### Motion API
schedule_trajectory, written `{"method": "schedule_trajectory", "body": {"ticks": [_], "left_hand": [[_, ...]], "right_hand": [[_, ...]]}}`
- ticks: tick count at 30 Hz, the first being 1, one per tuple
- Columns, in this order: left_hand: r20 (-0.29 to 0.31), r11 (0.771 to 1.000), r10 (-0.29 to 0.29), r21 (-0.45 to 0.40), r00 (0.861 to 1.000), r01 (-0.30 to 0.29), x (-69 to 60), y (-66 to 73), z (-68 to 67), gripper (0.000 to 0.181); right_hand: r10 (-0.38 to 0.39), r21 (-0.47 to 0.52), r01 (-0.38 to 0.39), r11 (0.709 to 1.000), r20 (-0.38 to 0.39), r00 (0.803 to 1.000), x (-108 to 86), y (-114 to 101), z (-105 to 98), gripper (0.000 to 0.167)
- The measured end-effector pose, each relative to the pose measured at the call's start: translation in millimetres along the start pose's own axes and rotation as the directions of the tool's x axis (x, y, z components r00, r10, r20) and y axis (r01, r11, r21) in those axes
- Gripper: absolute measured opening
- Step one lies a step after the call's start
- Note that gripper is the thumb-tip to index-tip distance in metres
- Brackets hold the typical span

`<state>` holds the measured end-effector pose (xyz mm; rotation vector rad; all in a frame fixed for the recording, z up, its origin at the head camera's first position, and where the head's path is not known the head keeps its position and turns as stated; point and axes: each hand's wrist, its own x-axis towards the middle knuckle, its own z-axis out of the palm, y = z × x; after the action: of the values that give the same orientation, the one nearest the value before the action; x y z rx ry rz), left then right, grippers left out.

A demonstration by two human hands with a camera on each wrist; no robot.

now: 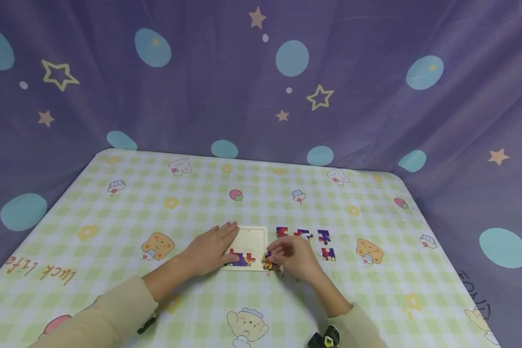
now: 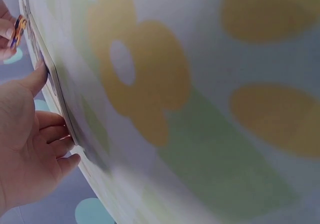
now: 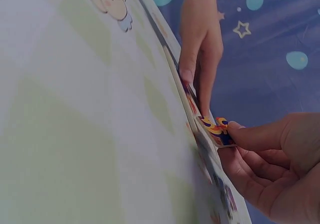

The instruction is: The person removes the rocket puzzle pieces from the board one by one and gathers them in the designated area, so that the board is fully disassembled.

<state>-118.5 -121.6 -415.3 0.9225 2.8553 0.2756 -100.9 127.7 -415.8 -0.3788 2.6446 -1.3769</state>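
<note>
While joined pieces (image 1: 242, 260) are filling only part of the lower-centre tray (image 1: 251, 240), the left hand (image 1: 209, 249) is resting there, fingers extended, the right hand (image 1: 299, 256) pinching one piece (image 3: 216, 131), loose pieces (image 1: 328, 254) lying rightward.

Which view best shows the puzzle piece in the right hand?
Right wrist: the puzzle piece appears largest, patterned face visible, pinched by the right hand. The head view shows it small; the left wrist, narrow, near the left edge.
</note>
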Motion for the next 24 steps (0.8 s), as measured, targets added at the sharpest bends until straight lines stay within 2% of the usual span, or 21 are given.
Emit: {"method": "schedule_trajectory", "body": {"ticks": [5, 12, 18, 24], "left_hand": [[0.002, 1.0, -0.003, 0.0, 1.0, 0.003, -0.7, 0.8, -1.4, 0.073], [0.003, 1.0, 0.0, -0.013, 1.0, 0.0, -0.8, 0.2, -0.2, 0.073], [0.004, 1.0, -0.001, -0.012, 1.0, 0.001, -0.3, -1.1, 2.0, 0.073], [0.006, 1.0, 0.001, -0.016, 1.0, -0.001, -0.4, -1.1, 1.4, 0.073]], "right_hand": [[0.05, 0.019, -0.049, 0.999, -0.03, 0.998, -10.1, 11.6, -13.2, 0.011], [0.065, -0.011, -0.066, 0.998, -0.049, 0.997, -24.7, 27.5, -37.9, 0.012], [0.152, -0.028, -0.154, 0.988, -0.07, 0.986, -37.0, 36.3, -56.0, 0.013], [0.209, -0.107, -0.218, 0.97, -0.092, 0.974, -47.2, 46.2, -72.5, 0.013]]}}
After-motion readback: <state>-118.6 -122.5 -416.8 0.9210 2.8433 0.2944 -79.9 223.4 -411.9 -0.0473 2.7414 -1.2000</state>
